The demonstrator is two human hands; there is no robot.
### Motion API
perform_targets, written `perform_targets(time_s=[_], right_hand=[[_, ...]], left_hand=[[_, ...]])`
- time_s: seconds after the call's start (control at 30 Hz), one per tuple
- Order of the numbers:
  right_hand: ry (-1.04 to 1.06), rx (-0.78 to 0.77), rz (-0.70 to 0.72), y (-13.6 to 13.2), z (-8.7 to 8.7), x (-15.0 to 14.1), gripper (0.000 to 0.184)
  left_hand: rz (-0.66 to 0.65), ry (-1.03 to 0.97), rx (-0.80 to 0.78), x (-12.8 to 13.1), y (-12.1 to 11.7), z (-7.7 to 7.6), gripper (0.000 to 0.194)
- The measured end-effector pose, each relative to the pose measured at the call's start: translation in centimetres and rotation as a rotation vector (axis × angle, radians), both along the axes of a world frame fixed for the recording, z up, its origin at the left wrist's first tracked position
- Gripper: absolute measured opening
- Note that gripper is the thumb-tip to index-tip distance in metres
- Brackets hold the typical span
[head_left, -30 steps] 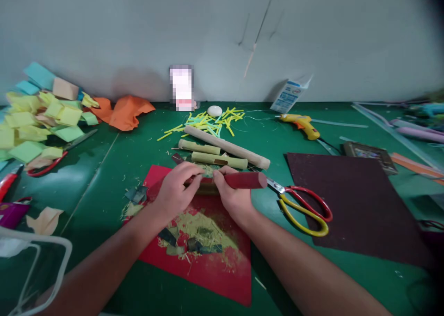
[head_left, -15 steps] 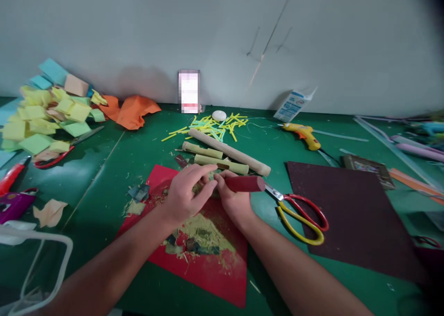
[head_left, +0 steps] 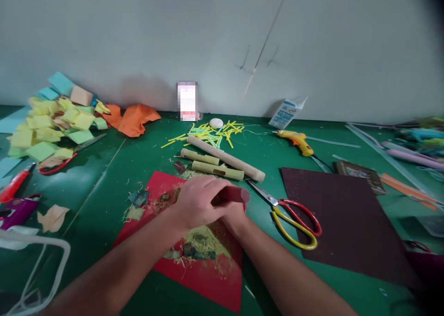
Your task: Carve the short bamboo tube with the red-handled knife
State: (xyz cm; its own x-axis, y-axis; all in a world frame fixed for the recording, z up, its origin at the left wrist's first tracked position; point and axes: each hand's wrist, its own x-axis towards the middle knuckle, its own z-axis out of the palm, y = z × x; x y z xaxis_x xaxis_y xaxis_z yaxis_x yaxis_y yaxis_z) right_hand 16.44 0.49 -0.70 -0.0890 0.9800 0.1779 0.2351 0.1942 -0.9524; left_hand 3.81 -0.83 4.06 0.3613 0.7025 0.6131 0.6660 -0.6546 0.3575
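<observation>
My left hand (head_left: 199, 199) is closed over the near part of a dark red cylinder (head_left: 236, 194), which looks like a handle or a tight roll. Its blunt end sticks out to the right between thumb and forefinger. Beneath and behind it, my right hand (head_left: 231, 212) also grips the cylinder, its fingers mostly hidden. A short greenish-brown end, perhaps bamboo, peeks out left of my left hand. Under both hands lies a red sheet (head_left: 194, 283) strewn with pale shavings (head_left: 208, 237) and dark scraps. Just beyond are two notched bamboo pieces (head_left: 229, 173) and a longer pale stick (head_left: 225, 156).
Red-and-yellow-handled scissors (head_left: 294, 228) lie right of my hands, partly on a dark brown sheet (head_left: 343, 214). A yellow glue gun (head_left: 300, 142) and carton (head_left: 287, 114) stand farther back. Folded papers (head_left: 52, 126), a red-handled cutter (head_left: 15, 184) and orange paper (head_left: 133, 119) are leftward.
My left hand has moved right, from beside the right hand to over it and the dark red cylinder. The bamboo piece seen between the hands earlier is now mostly covered. The view shifted slightly.
</observation>
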Motion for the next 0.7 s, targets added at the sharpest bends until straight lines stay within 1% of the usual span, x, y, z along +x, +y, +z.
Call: perform_targets(time_s=[0.13, 0.17, 0.23, 0.27, 0.3, 0.33, 0.37, 0.43, 0.53, 0.6, 0.67, 0.7], right_hand=[[0.039, 0.006, 0.072, -0.3, -0.1, 0.0, 0.007], [0.033, -0.001, 0.074, -0.3, -0.1, -0.1, 0.010], [0.012, -0.023, 0.053, -0.4, 0.1, -0.3, 0.024], [-0.001, -0.037, 0.046, -0.4, 0.3, -0.4, 0.028], [-0.012, -0.046, 0.039, -0.4, 0.5, -0.4, 0.030], [-0.020, -0.054, 0.035, -0.4, 0.7, -0.4, 0.029], [-0.021, -0.060, 0.030, -0.3, 1.0, -0.4, 0.026], [-0.012, -0.071, 0.014, 0.0, 1.7, -0.2, 0.021], [-0.038, -0.042, -0.016, 0.6, 2.8, 0.7, 0.022], [-0.191, 0.027, 0.012, 1.1, 3.5, 1.5, 0.019], [-0.451, 0.136, 0.059, 1.4, 4.0, 2.3, 0.012], [-0.561, 0.177, 0.094, 1.5, 4.1, 2.6, 0.011]], left_hand=[[0.065, -0.096, -0.009, -0.5, -0.1, 0.5, 0.019], [0.095, -0.140, -0.015, -0.7, -0.2, 0.7, 0.018], [0.162, -0.273, -0.055, -1.4, -0.3, 0.7, 0.014], [0.215, -0.342, -0.068, -1.8, -0.3, 0.6, 0.014], [0.264, -0.403, -0.089, -2.1, -0.3, 0.4, 0.016], [0.311, -0.457, -0.132, -2.5, -0.3, 0.0, 0.018], [0.345, -0.527, -0.142, -2.7, -0.2, -0.4, 0.020], [0.353, -0.663, -0.187, -3.0, 0.0, -1.2, 0.023], [0.353, -0.814, -0.357, -3.0, 0.4, -2.2, 0.022], [0.376, -0.857, -0.415, -2.7, 0.5, -2.5, 0.018], [0.411, -0.865, -0.442, -2.5, 0.7, -2.5, 0.020], [0.431, -0.860, -0.439, -2.5, 0.7, -2.5, 0.021]])
